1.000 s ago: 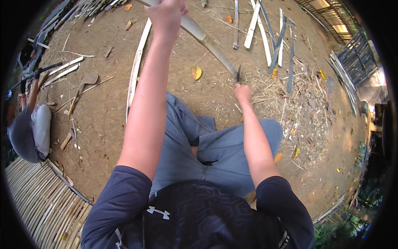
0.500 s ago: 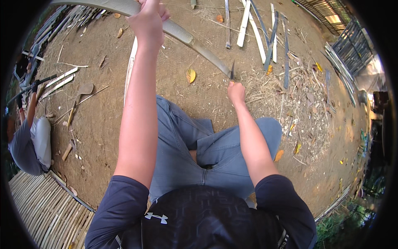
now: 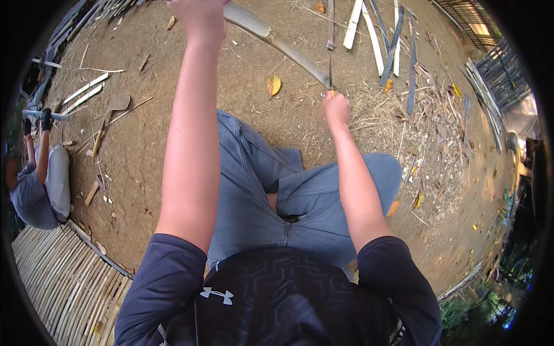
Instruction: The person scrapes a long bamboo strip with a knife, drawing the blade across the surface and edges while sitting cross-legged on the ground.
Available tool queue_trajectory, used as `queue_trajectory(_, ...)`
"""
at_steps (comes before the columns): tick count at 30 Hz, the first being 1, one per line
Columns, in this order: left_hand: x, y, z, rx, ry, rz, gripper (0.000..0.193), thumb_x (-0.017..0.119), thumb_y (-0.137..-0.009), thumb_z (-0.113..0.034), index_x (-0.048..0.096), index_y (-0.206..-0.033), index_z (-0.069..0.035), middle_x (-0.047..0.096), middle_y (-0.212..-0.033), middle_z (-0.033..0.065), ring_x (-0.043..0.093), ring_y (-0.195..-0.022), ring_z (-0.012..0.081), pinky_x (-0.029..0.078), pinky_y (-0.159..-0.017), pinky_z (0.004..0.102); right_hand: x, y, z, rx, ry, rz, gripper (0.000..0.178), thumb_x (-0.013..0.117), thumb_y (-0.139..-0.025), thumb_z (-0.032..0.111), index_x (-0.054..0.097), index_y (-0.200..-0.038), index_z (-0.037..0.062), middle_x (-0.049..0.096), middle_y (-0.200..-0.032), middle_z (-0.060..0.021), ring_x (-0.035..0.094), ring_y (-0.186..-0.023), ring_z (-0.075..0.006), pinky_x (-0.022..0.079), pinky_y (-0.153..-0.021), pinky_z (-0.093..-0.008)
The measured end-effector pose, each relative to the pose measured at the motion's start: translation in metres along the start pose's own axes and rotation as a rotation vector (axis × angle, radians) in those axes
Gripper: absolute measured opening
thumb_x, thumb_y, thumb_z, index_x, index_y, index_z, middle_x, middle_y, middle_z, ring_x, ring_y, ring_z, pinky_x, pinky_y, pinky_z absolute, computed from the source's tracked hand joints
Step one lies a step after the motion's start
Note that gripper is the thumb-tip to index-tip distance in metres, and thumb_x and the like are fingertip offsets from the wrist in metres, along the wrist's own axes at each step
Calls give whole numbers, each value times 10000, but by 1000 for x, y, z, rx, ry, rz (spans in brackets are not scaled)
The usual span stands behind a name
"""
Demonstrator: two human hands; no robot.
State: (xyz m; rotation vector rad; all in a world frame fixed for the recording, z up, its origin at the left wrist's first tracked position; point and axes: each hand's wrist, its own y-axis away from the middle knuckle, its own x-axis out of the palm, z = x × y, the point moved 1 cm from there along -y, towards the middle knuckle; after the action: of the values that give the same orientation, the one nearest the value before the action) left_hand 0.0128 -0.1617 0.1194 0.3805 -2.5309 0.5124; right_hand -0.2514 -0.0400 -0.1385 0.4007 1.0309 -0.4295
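Observation:
My left hand (image 3: pixel 199 20), at the top edge and partly cut off, is wrapped round a long greyish bamboo pole (image 3: pixel 291 53). The pole slants down to the right and ends close to my right hand (image 3: pixel 336 108). That hand is closed round the handle of a knife (image 3: pixel 330 78), whose thin dark blade points away from me. The blade stands upright against the pole's near end; whether it is cutting in cannot be told. Both arms reach forward over my crossed legs.
Split bamboo strips (image 3: pixel 376 43) lie at the far right, with shavings (image 3: pixel 375 104) below them. At left are a broad-bladed tool (image 3: pixel 119 102), a hammer-like tool (image 3: pixel 93 191) and a co-worker (image 3: pixel 37 190) gripping a pole. A bamboo slat platform (image 3: pixel 63 277) fills the lower left.
The view has shifted a little. My right hand and the knife sit slightly farther out and to the right, still at the pole's end. The co-worker's pole has gone from tilted to nearly level.

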Motion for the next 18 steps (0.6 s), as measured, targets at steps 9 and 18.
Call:
queue_trajectory(9, 0, 4, 0, 46, -12, 99, 175, 551, -909, -101, 452, -782, -170, 317, -576, -79, 294, -450, 42, 251, -434, 249, 3, -10, -12, -53, 29, 27, 287, 569, -939, 295, 693, -962, 36, 691, -873, -249, 675, -853, -433, 538, -746, -529)
queue_trajectory(18, 22, 25, -21, 84, -37, 136, 235, 546, -892, -72, 401, -740, -177, 297, -566, -88, 285, -445, 37, 234, -429, 245, 16, -20, -15, 41, -1, 96, 366, 593, -916, 332, 696, -1025, -2, 683, -1015, -264, 653, -1001, -429, 518, -874, -505)
